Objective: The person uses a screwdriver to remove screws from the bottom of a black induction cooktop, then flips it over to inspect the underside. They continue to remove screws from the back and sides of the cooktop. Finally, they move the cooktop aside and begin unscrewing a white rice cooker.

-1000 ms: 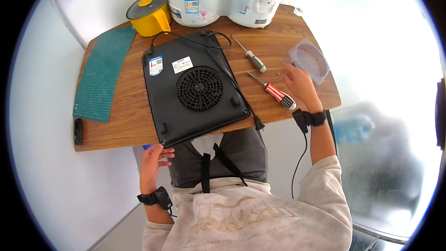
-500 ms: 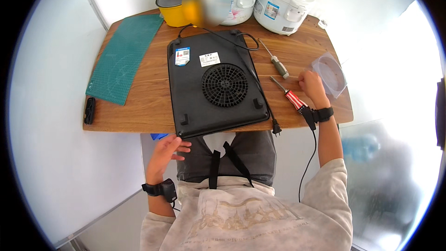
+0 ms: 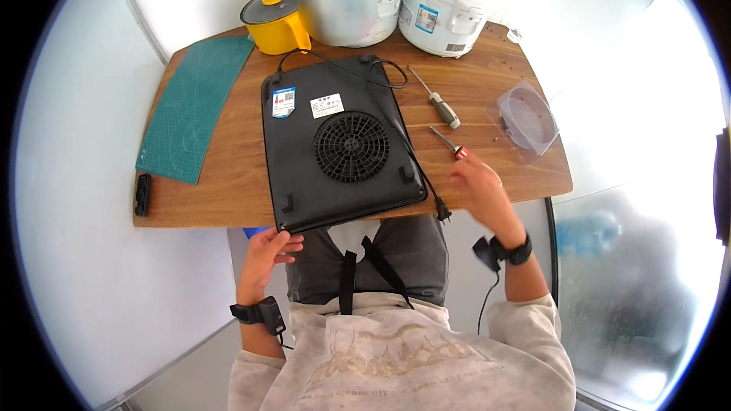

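Note:
An upturned black induction cooker point(image 3: 293, 175) lies on the wooden table, its round fan grille facing up. At its near left corner, my left hand point(image 3: 268, 253) has its fingers loosely apart, the thumb side by the edge. A screwdriver point(image 3: 460, 153) with a red-and-white handle rests to the cooker's right, shaft pointing away and left. Over that handle my right hand point(image 3: 486, 192) is bent, slightly blurred, covering most of it. Beyond lies a second screwdriver point(image 3: 444, 110) with a grey-green handle.
The cooker's cord runs along its right side to a plug point(image 3: 443, 211) at the table's front edge. A clear plastic container point(image 3: 550, 131) sits right. Behind stand a yellow pot point(image 3: 276, 34) and white rice cookers point(image 3: 445, 11). Left are a green cutting mat point(image 3: 183, 114) and a small black object point(image 3: 142, 195).
My right hand has moved from beside the clear container down and left onto the red-and-white handle. My left hand stays by the cooker's corner. The whole view has shifted slightly.

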Demonstrator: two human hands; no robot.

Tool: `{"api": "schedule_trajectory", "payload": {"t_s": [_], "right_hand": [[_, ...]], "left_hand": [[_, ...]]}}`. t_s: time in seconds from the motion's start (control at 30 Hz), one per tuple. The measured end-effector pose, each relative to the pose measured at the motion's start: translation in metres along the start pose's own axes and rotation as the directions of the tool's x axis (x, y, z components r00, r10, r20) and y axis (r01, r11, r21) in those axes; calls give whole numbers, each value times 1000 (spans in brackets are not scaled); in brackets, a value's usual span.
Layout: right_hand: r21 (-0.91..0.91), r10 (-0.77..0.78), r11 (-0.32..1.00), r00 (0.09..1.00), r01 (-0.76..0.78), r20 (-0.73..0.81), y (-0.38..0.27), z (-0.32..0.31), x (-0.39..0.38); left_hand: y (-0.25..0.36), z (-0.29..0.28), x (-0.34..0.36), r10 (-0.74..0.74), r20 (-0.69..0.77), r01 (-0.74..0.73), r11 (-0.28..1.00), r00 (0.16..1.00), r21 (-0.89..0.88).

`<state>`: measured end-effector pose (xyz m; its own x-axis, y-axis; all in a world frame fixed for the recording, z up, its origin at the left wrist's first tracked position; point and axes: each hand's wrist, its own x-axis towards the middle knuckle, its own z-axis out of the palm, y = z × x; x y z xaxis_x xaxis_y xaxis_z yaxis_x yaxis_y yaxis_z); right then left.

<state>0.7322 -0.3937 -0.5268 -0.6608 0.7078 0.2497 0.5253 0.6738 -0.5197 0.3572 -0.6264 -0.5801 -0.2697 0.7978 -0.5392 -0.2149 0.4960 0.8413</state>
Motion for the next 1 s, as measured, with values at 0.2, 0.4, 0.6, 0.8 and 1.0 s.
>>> {"api": "schedule_trajectory", "payload": {"t_s": [0.2,0.4,0.6,0.8,1.0], "right_hand": [[435,339,837,939,-332,65,-14,-4,-30],[187,271,953,946,-238,-178,-28,15,-29],[80,226,973,962,-216,-152,-38,58,-20],[-17,159,985,950,-170,-269,-51,78,-13],[16,189,982,971,-188,-145,-95,86,-50]], "left_hand": [[-1,15,-5,28,-41,-32,994,999,-103],[-20,-33,-19,36,-108,-53,986,993,-159],[-46,-87,-28,54,-175,-92,973,983,-214],[-66,-95,-26,60,-202,-120,946,978,-301],[-59,-60,-41,57,114,-37,984,992,-171]]}}
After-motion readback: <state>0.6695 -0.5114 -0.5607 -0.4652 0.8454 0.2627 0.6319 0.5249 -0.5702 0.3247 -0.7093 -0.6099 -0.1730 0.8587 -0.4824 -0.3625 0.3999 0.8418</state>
